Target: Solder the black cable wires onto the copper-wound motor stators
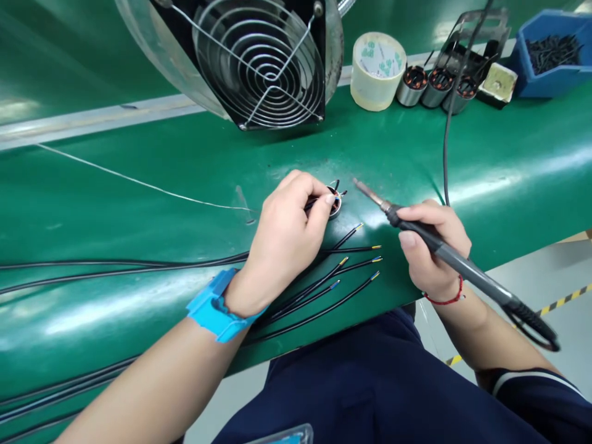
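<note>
My left hand [296,225], with a blue wrist strap [222,308], has thumb and fingers pinched on a black cable at a small round metal motor part [335,203]. Thin wire ends stick up from that part. In my right hand [432,246] is a soldering iron [462,265], its tip pointing left, a short way right of the motor part and not touching it. Several black cables [319,305] with stripped yellow and blue ends lie below and beside my left hand. A thin solder wire [139,180] runs over the green table from the left toward my left hand.
A fan with a wire guard [272,77] stands at the back. Behind to the right are a tape roll [377,71], several metal motor parts [411,86], a small sponge tray [499,83] and a blue bin [546,80] of black pieces. A dark cord [446,142] hangs near my right hand.
</note>
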A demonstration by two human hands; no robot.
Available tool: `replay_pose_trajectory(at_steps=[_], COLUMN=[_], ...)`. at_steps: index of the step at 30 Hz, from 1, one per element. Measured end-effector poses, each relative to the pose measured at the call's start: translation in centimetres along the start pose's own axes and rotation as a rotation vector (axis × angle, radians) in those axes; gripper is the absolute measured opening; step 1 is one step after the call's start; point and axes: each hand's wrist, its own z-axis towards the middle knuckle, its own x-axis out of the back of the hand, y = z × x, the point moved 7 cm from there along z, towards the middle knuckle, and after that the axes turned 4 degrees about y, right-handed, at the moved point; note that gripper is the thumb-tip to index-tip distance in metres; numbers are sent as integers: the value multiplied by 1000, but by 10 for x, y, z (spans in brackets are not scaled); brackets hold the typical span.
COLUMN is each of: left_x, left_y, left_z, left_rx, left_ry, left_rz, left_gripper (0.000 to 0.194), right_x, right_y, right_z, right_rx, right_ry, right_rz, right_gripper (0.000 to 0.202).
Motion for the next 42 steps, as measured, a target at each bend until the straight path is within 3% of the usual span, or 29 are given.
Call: replay_pose_trajectory(at_steps=[4, 20, 32, 38, 42], left_x=[1, 3, 3, 3, 3], left_y=[-1, -3, -2, -2, -4], left_z=[0, -3, -3, -3, -3], left_rx=[15, 60, 31, 24, 22], left_ry=[13, 39, 61, 46, 52], left_rz=[-17, -6, 23, 42, 45], left_gripper=[15, 17, 17, 17, 17], right_x=[-5, -9, -7, -15, -28], right_y=[-2, -5, -5, -4, 3], right_z=[-2, 2, 0, 23, 49], right_rx=[-2, 37, 72, -34, -191], right_ry=[-27, -97, -73, -284, -428], right_rz=[90, 88, 32, -113, -91], right_gripper=[13, 16, 22, 26, 32])
